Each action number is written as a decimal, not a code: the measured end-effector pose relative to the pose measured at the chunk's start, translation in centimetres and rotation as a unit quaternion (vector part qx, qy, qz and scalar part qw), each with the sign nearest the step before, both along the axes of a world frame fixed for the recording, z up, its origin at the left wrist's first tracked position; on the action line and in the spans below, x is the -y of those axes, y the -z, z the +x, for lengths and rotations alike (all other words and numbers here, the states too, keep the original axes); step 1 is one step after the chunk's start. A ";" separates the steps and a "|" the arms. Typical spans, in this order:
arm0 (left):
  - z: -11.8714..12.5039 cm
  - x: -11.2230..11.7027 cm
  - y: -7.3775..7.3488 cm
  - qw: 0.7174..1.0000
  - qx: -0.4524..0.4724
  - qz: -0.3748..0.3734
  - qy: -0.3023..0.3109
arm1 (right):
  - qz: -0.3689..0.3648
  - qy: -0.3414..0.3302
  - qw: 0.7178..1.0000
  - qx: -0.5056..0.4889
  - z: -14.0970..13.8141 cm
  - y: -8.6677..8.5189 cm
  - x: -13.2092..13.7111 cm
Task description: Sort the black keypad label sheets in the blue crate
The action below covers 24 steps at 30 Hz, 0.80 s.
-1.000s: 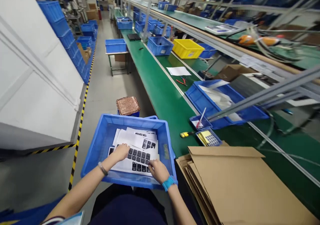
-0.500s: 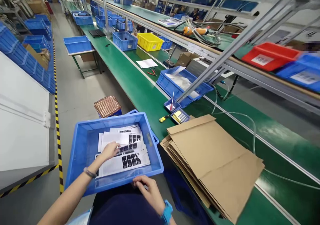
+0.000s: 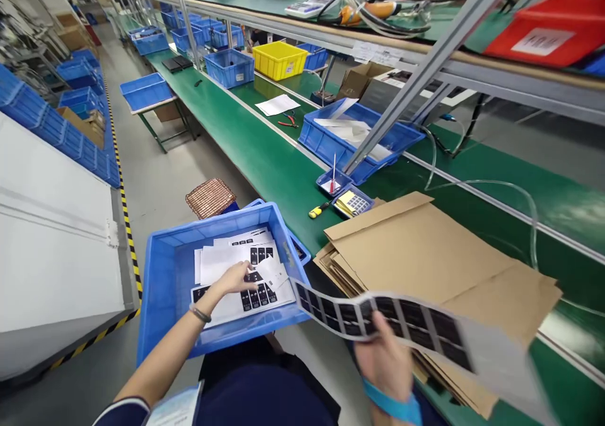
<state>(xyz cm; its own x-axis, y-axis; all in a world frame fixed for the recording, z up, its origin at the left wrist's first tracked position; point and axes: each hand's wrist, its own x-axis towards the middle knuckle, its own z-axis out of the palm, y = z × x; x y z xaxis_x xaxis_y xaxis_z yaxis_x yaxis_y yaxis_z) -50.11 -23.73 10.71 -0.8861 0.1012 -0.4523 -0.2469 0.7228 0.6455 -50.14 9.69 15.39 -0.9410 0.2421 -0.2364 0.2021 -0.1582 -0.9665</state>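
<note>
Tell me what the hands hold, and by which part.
The right hand holds a printed strip by its lower edge, partway along. Whether the left hand grips the sheets cannot be told.

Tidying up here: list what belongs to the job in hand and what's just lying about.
Apparently used: white strip with black panels; white printed sheets; their blue plastic bin.
Seemingly lying about: yellow-and-black tool; red-handled pliers; brown cardboard stack.

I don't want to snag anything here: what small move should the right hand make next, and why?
Probably raise the right hand slightly, so that the printed strip it grips clears the blue bin. The strip is bent, and its left end overlaps the bin's right rim in this view; whether they touch, I cannot tell.
</note>
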 end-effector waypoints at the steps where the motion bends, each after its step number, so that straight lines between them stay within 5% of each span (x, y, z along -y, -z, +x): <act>1: 0.3 0.2 1.6 0.999 0.006 -0.035 0.005 | -0.006 0.056 0.998 0.000 0.3 -0.8 -2.0; 5: 2.2 0.9 5.6 0.992 0.000 -0.120 0.041 | -0.028 0.248 0.968 0.034 3.9 -3.8 -7.0; 9: 2.2 2.9 7.1 0.987 0.008 -0.150 0.051 | 0.011 0.254 0.967 0.026 8.3 -4.6 -7.0; 18: 1.1 5.7 6.9 0.988 -0.008 -0.149 0.046 | -0.126 0.317 0.936 0.092 10.9 -3.1 -1.6; 24: 2.9 5.1 6.6 0.991 -0.027 -0.118 0.064 | -0.130 0.270 0.952 0.066 11.7 -0.9 -0.6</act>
<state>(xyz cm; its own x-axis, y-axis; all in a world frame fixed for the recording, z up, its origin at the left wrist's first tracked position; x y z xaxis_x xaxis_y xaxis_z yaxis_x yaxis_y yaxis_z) -47.21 -28.84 4.14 -0.8961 0.1117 -0.4295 -0.1130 0.8785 0.4642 -38.43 10.28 16.28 -0.6546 0.5988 -0.4614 0.1405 -0.5034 -0.8525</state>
